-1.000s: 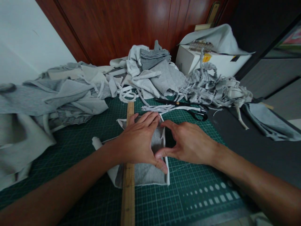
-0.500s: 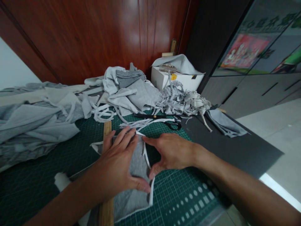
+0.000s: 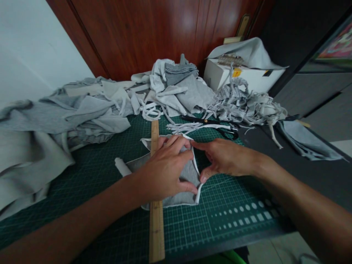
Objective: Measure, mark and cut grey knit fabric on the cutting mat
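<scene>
left of centre, a wooden ruler (image 3: 156, 231) crosses the gray cloth (image 3: 191, 171) mid-frame; the left hand (image 3: 167, 167) rests over both, thumb and fingers apart; the right hand (image 3: 227, 157) spreads thumb and forefinger wide at the cloth's right edge.

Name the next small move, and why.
Probably the right hand should ease its thumb inward to straighten the white edge of the gray cloth: that edge bows outward near the thumb, while the left hand lies across the cloth and the wooden ruler.
</scene>
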A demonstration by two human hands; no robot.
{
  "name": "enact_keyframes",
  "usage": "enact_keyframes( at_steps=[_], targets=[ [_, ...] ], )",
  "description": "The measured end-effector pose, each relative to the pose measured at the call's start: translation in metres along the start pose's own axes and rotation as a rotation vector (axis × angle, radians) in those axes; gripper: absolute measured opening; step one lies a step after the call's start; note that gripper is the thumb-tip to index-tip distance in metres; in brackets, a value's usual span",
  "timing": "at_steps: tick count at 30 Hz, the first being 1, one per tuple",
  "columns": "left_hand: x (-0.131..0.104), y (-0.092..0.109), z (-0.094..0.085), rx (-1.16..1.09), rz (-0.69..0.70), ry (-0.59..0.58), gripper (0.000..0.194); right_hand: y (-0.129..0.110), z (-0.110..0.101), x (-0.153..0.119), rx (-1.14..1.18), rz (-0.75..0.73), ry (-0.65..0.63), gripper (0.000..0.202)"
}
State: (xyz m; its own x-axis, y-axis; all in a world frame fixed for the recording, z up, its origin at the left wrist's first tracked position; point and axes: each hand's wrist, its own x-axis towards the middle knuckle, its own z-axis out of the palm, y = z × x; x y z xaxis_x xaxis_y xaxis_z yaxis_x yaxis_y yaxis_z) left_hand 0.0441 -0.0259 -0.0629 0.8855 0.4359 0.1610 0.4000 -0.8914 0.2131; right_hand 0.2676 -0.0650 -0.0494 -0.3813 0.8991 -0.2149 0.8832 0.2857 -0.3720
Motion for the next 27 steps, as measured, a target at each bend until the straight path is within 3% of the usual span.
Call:
enact_keyframes(
  at_steps=[2, 5, 11, 14, 19, 24, 27],
  targets=[
    [-0.005, 0.010, -0.003, -0.057, 0.041, -0.031, 0.031, 0.001, 0.001, 0.000, -0.004, -0.003, 0.009, 0.110],
    [-0.013, 0.018, 0.001, -0.179, 0.111, -0.088, 0.011, 0.004, 0.003, 0.000, -0.009, -0.011, 0.018, 0.114],
    [-0.023, 0.016, 0.015, -0.258, 0.219, -0.033, 0.018, 0.006, 0.005, 0.000, -0.007, -0.007, 0.031, 0.114],
    [-0.025, 0.018, 0.020, -0.255, 0.205, -0.047, 0.019, 0.005, 0.004, -0.001, 0.005, -0.015, 0.024, 0.114],
    [-0.028, 0.029, 0.022, -0.248, 0.086, -0.062, 0.042, 0.002, 0.002, -0.003, -0.025, -0.023, 0.024, 0.114],
    [-0.032, 0.033, 0.019, -0.373, 0.063, -0.048, 0.028, -0.003, 0.001, -0.005, -0.088, -0.034, 0.022, 0.108],
    [-0.034, 0.031, 0.023, -0.425, 0.076, 0.002, 0.030, -0.004, 0.000, -0.005, -0.090, -0.033, 0.018, 0.109]
  ],
)
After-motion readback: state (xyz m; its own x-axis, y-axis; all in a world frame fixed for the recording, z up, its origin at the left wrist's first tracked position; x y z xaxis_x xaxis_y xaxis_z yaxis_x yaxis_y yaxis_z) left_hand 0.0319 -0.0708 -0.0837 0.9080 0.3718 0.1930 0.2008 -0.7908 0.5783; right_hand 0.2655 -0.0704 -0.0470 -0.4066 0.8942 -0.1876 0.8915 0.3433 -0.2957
